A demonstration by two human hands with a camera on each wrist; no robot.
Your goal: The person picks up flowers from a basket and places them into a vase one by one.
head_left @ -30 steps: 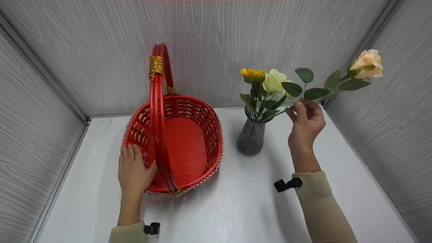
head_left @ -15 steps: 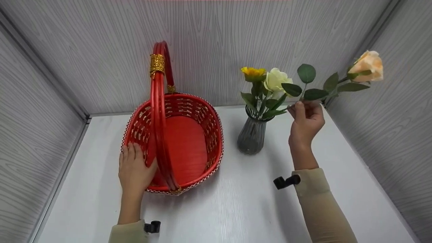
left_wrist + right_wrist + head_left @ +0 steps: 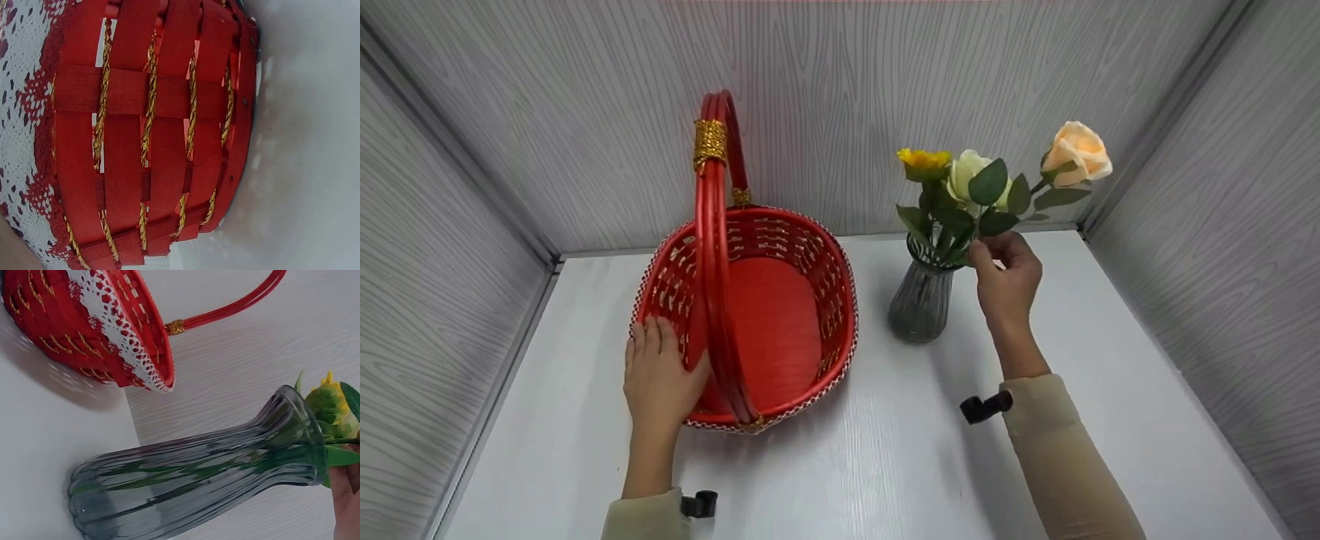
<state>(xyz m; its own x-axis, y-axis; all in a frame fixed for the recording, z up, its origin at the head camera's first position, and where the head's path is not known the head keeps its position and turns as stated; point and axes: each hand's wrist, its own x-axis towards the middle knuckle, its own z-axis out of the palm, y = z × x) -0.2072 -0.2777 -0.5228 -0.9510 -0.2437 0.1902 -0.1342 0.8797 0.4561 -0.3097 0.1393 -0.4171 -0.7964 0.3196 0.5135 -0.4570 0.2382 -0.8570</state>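
Note:
My left hand (image 3: 658, 382) rests on the near left rim of a red woven basket (image 3: 769, 330), its fingers lying along the edge and the thumb reaching inside. The basket's woven side fills much of the left wrist view. In the head view my right hand (image 3: 1009, 277) pinches the stem of a peach rose (image 3: 1078, 155) beside the mouth of a grey ribbed glass vase (image 3: 921, 304). The rose leans to the right, its leaves overlapping a cream-white flower (image 3: 966, 176). A yellow flower (image 3: 924, 161) stands in the vase. Stems show through the glass (image 3: 197, 475) in the right wrist view.
The basket's tall red handle (image 3: 711, 225) with gold wrapping arches up on its left side. White lace (image 3: 115, 320) trims the basket's rim. Grey wood-grain panels (image 3: 840, 90) enclose the white table (image 3: 870, 465) at the back and both sides.
My right hand has moved left toward the vase with the peach rose, whose bloom has swung left and now stands more upright. My left hand and the basket have stayed in place.

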